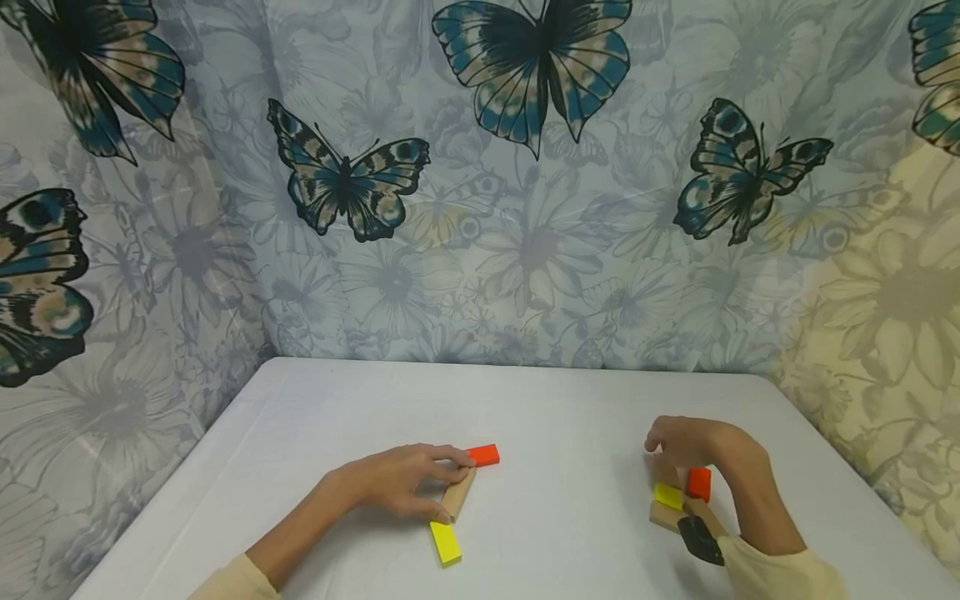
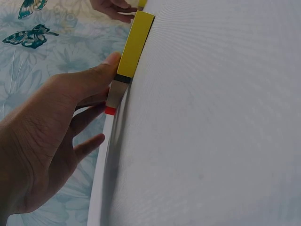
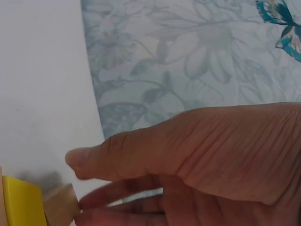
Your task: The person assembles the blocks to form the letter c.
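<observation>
In the head view my left hand [image 1: 405,481] lies over a plain wooden block [image 1: 459,496], its thumb and fingertips at the block's two ends. A red block [image 1: 483,455] touches the far end, and a yellow block [image 1: 446,544] the near end. The left wrist view shows the thumb behind the yellow block [image 2: 135,44]. My right hand [image 1: 688,442] bends down over another group. Its thumb stands apart while the fingertips meet the end of a wooden block [image 3: 61,205]. Around it are a yellow block [image 1: 668,497], a red block [image 1: 699,482] and more plain wood [image 1: 664,517].
A white table [image 1: 555,467] carries both block groups, with a wide gap between them. Butterfly-print cloth [image 1: 525,275] hangs along the back and sides. A black wrist device [image 1: 701,540] sits close over the near blocks on the right.
</observation>
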`<state>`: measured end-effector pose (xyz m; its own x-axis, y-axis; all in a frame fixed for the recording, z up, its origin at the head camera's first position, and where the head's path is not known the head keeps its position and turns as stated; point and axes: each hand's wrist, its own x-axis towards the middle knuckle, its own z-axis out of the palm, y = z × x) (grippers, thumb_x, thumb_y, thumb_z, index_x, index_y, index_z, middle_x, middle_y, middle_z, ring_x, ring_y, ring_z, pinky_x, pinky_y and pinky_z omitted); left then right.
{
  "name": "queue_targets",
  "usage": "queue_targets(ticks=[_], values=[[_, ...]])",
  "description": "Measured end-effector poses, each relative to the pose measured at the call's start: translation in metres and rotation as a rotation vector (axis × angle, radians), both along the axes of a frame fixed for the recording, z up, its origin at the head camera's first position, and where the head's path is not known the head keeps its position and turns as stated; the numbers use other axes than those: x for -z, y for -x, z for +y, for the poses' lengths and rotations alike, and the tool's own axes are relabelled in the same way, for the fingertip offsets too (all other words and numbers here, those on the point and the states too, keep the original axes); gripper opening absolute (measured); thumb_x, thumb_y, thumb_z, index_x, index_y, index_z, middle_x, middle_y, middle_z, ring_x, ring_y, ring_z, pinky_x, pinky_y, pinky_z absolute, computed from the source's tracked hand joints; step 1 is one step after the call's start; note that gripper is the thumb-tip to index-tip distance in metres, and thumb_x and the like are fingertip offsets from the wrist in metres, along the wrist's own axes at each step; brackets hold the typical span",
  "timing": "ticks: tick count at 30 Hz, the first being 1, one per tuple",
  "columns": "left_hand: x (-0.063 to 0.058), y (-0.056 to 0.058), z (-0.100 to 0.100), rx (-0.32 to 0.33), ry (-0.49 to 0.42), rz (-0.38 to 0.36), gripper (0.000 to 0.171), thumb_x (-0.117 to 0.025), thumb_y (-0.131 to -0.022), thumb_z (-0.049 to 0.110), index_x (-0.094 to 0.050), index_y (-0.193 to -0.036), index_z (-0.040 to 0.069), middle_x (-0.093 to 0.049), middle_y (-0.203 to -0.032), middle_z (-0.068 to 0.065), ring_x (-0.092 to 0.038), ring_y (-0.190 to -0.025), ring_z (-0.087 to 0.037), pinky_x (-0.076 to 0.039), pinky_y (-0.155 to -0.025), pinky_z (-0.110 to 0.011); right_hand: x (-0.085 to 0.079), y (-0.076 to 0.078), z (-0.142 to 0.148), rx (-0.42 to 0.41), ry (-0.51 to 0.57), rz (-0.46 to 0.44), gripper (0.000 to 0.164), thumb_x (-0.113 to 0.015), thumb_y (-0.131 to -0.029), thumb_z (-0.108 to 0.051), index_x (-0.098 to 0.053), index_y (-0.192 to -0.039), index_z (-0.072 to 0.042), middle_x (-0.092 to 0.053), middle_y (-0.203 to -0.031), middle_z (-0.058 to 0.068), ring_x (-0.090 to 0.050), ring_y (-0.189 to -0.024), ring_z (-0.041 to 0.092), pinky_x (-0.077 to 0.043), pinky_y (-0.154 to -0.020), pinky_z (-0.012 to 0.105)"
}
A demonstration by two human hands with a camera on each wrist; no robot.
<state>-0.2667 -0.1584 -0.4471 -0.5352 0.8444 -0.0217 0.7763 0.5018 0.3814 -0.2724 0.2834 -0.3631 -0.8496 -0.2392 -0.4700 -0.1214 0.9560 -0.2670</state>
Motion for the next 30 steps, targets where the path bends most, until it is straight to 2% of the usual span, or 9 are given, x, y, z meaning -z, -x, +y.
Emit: queue_targets(ticks=[6, 11, 16, 19, 26, 30], values=[[0.000, 0.000, 0.000, 0.000, 0.004, 0.006, 0.061, -0.067, -0.099, 0.051, -0.058, -0.149, 0.016, -0.049, -0.160, 0.012, -0.049, -0.149, -0.015, -0.043, -0.125, -0.040, 0.001, 0.003, -0.005, -0.080, 0.053, 0.054, 0.040, -0.068, -0.094, -0.013, -0.068, -0.133, -0.004, -0.067, -0.124, 0.014, -0.062, -0.112, 0.032, -0.056, -0.097, 0.061], [0.000, 0.000, -0.001, 0.007, 0.002, 0.005, 0.062, -0.067, -0.100, 0.051, -0.057, -0.150, 0.016, -0.049, -0.160, 0.012, -0.049, -0.150, -0.015, -0.043, -0.125, -0.039, 0.004, 0.006, -0.006, -0.065, 0.037, 0.061, 0.044, -0.070, -0.092, -0.009, -0.064, -0.136, -0.005, -0.068, -0.124, 0.016, -0.063, -0.110, 0.034, -0.056, -0.095, 0.063], [0.002, 0.001, -0.001, 0.017, -0.004, 0.014, 0.062, -0.067, -0.100, 0.051, -0.057, -0.150, 0.016, -0.049, -0.160, 0.011, -0.050, -0.149, -0.015, -0.044, -0.124, -0.039, 0.010, 0.010, -0.004, -0.016, -0.042, 0.052, 0.034, -0.071, -0.087, -0.005, -0.065, -0.120, -0.008, -0.067, -0.108, 0.009, -0.061, -0.092, 0.026, -0.060, -0.081, 0.051], [0.003, 0.001, -0.002, 0.024, -0.007, 0.032, 0.061, -0.066, -0.100, 0.051, -0.057, -0.150, 0.016, -0.050, -0.159, 0.010, -0.051, -0.148, -0.016, -0.045, -0.123, -0.039, 0.012, 0.010, -0.005, 0.018, -0.072, 0.052, 0.025, -0.071, -0.087, -0.008, -0.064, -0.110, -0.008, -0.064, -0.101, 0.007, -0.058, -0.087, 0.024, -0.058, -0.077, 0.045], [0.003, 0.001, -0.002, 0.024, -0.011, 0.023, 0.062, -0.065, -0.100, 0.052, -0.057, -0.150, 0.016, -0.050, -0.159, 0.011, -0.050, -0.149, -0.015, -0.044, -0.124, -0.040, 0.015, 0.008, -0.008, 0.096, -0.049, 0.027, 0.019, -0.075, -0.087, -0.011, -0.060, -0.099, -0.007, -0.058, -0.085, 0.006, -0.057, -0.080, 0.022, -0.050, -0.069, 0.032], [0.002, 0.001, -0.001, 0.017, -0.007, 0.016, 0.063, -0.066, -0.100, 0.052, -0.057, -0.150, 0.016, -0.049, -0.160, 0.011, -0.049, -0.149, -0.015, -0.044, -0.124, -0.040, 0.017, 0.007, -0.008, 0.085, -0.049, 0.042, 0.020, -0.077, -0.087, -0.011, -0.059, -0.096, -0.006, -0.056, -0.080, 0.005, -0.057, -0.075, 0.020, -0.045, -0.064, 0.028]])
